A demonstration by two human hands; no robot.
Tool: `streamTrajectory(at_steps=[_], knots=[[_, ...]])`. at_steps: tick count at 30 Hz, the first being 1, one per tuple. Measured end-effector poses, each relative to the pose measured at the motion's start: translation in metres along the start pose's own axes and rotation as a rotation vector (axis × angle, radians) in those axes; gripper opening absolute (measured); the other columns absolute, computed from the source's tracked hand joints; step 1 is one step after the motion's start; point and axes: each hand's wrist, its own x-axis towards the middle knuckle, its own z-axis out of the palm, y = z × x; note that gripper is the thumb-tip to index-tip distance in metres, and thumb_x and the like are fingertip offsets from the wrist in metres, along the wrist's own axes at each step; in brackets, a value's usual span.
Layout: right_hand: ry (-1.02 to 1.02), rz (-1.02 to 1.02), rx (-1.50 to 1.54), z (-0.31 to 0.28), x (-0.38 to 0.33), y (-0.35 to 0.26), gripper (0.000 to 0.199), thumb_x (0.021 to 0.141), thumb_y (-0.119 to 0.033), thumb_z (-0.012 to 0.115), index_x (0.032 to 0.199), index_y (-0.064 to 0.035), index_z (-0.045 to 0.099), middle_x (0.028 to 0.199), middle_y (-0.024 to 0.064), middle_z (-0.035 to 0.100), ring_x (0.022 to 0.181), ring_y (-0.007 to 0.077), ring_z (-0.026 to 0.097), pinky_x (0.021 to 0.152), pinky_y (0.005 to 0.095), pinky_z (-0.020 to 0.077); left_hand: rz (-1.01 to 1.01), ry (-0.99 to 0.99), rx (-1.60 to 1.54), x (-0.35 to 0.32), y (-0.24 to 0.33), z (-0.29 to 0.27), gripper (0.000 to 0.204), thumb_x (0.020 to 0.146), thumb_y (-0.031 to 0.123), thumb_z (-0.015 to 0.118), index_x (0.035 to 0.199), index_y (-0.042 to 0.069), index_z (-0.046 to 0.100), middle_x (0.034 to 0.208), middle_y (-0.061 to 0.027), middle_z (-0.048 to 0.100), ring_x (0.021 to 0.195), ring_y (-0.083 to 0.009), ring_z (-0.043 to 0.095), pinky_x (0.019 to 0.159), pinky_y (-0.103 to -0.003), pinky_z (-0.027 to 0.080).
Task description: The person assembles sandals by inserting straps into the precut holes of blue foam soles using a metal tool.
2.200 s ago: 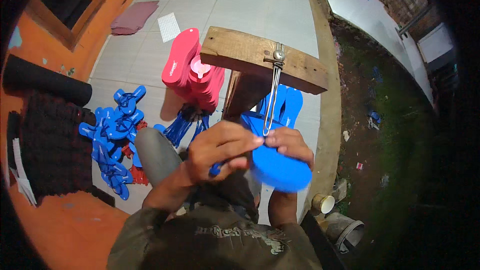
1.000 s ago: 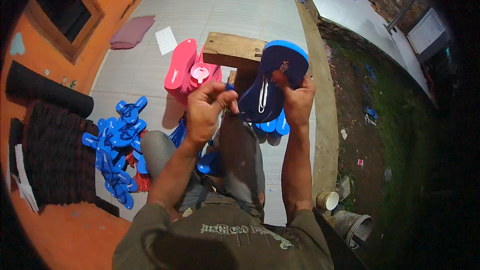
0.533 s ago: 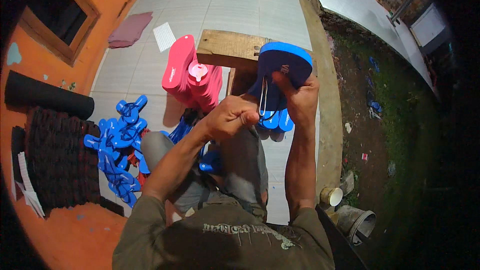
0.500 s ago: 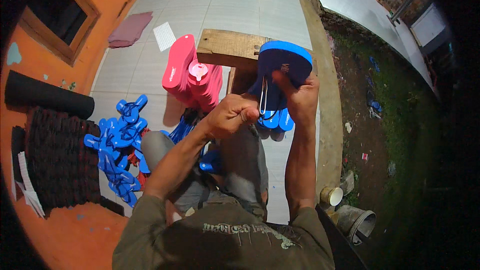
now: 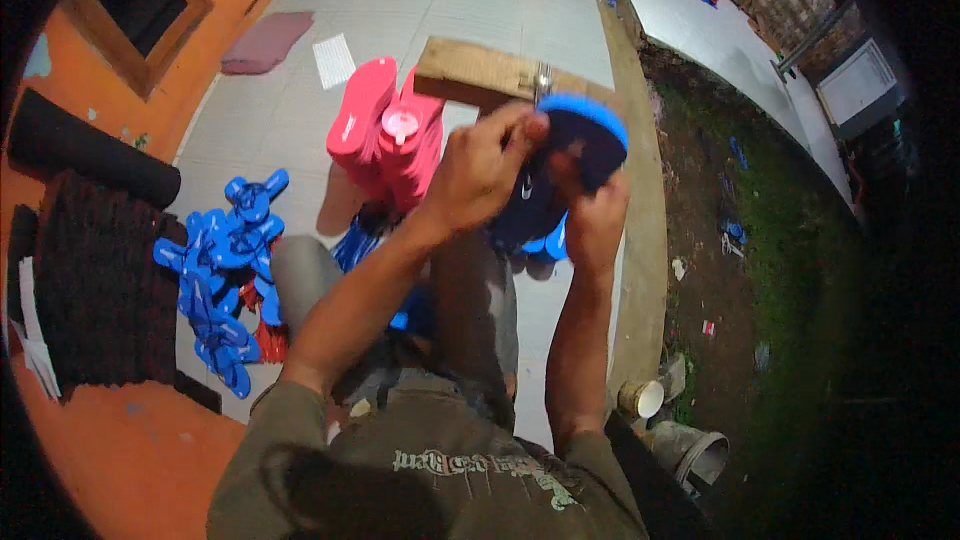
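Note:
In front of me, my right hand [image 5: 597, 220] grips a flip-flop sole [image 5: 597, 145], dark navy on its face with a bright blue edge. The sole stands tilted, its rounded end upward beside the wooden beam. My left hand [image 5: 485, 170] is closed at the sole's upper left edge, thumb against fingers; whatever it pinches is hidden and blurred. A slim metal loop [image 5: 526, 186] shows against the sole just below the left hand. Partly covered by the sole, more blue flip-flops [image 5: 550, 242] lie beneath it.
A wooden beam [image 5: 470, 70] with a metal fitting [image 5: 543, 80] stands ahead. Left of it are stacked pink soles [image 5: 360, 110] and a pink round container [image 5: 400, 124]. Blue flip-flops [image 5: 225, 250] are heaped at left beside a dark stack [image 5: 100, 290]. Buckets [image 5: 695, 455] sit at lower right.
My left hand has moved up from the metal loop's lower end to the sole's upper left edge. The sole has dropped slightly, and the view has shifted a little.

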Motion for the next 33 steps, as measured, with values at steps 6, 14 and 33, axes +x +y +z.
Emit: streamTrajectory(at_steps=[6, 14, 33], knots=[[0.032, -0.255, -0.168, -0.002, -0.077, -0.038, 0.015, 0.076, -0.010, 0.062, 0.089, -0.0007, 0.061, 0.084, 0.0069, 0.061, 0.072, 0.0142, 0.057, 0.067, 0.0275, 0.0457, 0.034, 0.028, 0.029, -0.038, 0.030, -0.019, 0.035, 0.082, 0.032, 0.047, 0.096, 0.000, 0.056, 0.084, -0.0120, 0.059, 0.076, -0.0210, 0.056, 0.068, -0.032, 0.045], [-0.123, -0.075, 0.021, -0.015, -0.125, -0.026, 0.021, 0.072, 0.003, 0.060, 0.093, 0.0015, 0.059, 0.086, 0.0080, 0.059, 0.077, 0.0161, 0.056, 0.072, 0.0284, 0.0458, 0.066, -0.069, -0.066, -0.145, 0.036, -0.026, 0.033, 0.068, 0.006, 0.063, 0.100, 0.001, 0.055, 0.096, -0.0162, 0.058, 0.089, -0.0289, 0.058, 0.078, -0.033, 0.046], [-0.480, 0.202, 0.228, 0.117, -0.116, 0.211, 0.049, 0.073, -0.040, 0.065, 0.111, -0.0109, 0.052, 0.111, 0.0066, 0.051, 0.100, 0.0252, 0.048, 0.090, 0.0401, 0.0363, -0.414, 0.678, -0.551, -0.191, -0.131, -0.138, 0.050, 0.075, 0.017, 0.064, 0.117, -0.001, 0.043, 0.111, -0.0078, 0.051, 0.103, -0.0188, 0.047, 0.092, -0.032, 0.034]])
